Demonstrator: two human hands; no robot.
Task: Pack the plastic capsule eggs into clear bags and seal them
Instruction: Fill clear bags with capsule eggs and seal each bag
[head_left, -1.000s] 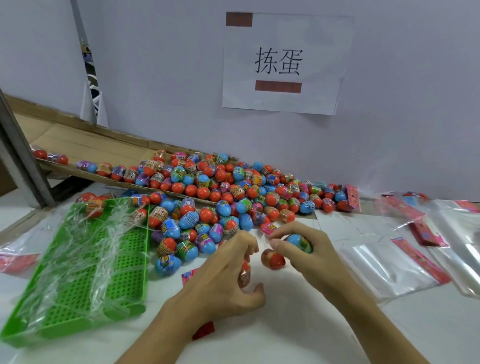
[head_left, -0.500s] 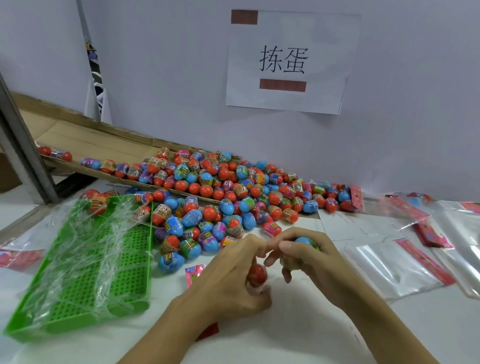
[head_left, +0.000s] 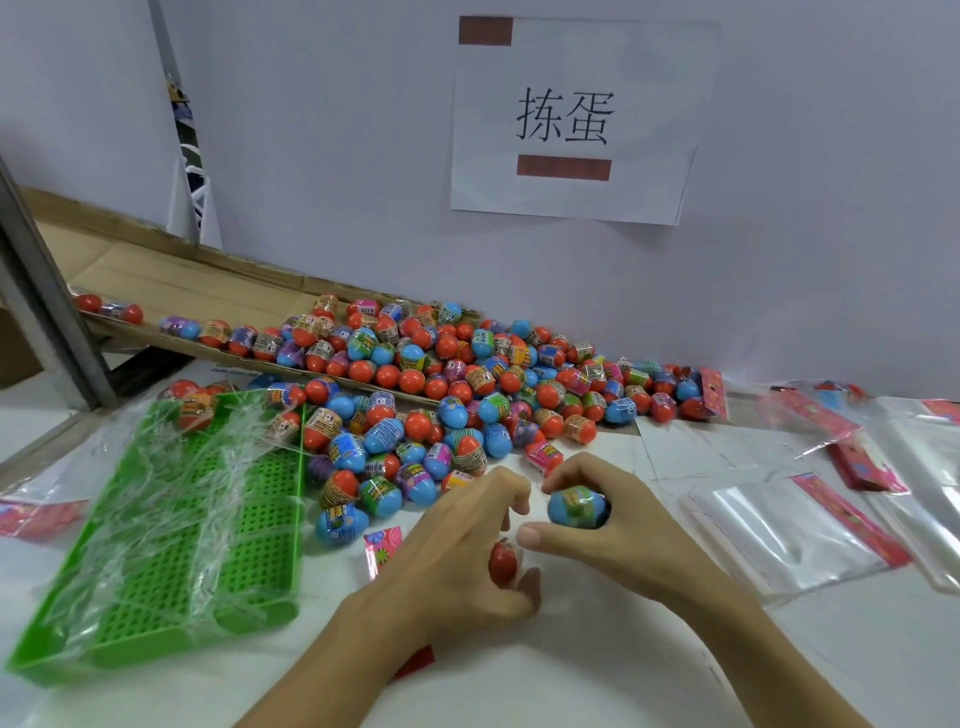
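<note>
Right hand (head_left: 613, 525) curled around a blue egg (head_left: 577, 507), held just above the white table (head_left: 597, 686). Left hand (head_left: 467, 551) close beside it, fingers bent around a red egg (head_left: 503, 562) and part of a clear bag. Heap of eggs (head_left: 441, 395) beyond the hands, spilling off a cardboard sheet (head_left: 171, 291). Flat clear bags (head_left: 789, 530) to the right; green tray (head_left: 171, 530) to the left.

Two bare forearms enter from the bottom edge. No sleeves in frame. Left hand (head_left: 457, 551) and right hand (head_left: 618, 525) ungloved; no rings or watch showing. Fingers (head_left: 535, 535) slender, nails short and unpainted.
</note>
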